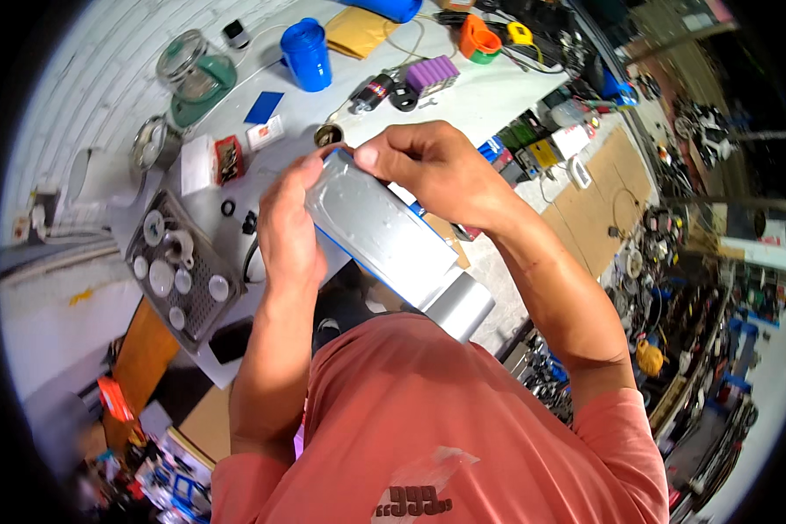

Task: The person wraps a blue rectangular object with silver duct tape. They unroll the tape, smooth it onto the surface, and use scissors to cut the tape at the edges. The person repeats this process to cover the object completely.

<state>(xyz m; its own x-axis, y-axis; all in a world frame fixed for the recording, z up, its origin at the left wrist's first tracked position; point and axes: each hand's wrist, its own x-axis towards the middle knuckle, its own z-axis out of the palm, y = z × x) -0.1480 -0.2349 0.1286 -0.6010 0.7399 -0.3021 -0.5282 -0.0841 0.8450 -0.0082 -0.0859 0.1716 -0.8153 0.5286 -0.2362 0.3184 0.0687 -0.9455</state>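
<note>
Both my hands are at a long silver metal housing (380,231) with a thin blue edge, tilted in front of my chest. Its far end is rounded, and a stepped silver block (461,306) forms the near end, close to my shirt. My left hand (290,223) grips its left side, fingers wrapped round the far left corner. At the far end my right hand (428,170) is closed, its thumb on the edge and its fingers curled. Whether the right fingers pinch a small part there is hidden. Just beyond the housing, a small round tin (328,134) stands on the white table (358,122).
A grey perforated tea tray (203,310) with white cups lies on the left, below a glass kettle (192,74). Farther back are a blue pitcher (306,57), a purple battery pack (431,75) and an orange tape roll (479,39). Boxes (546,148) line the right edge.
</note>
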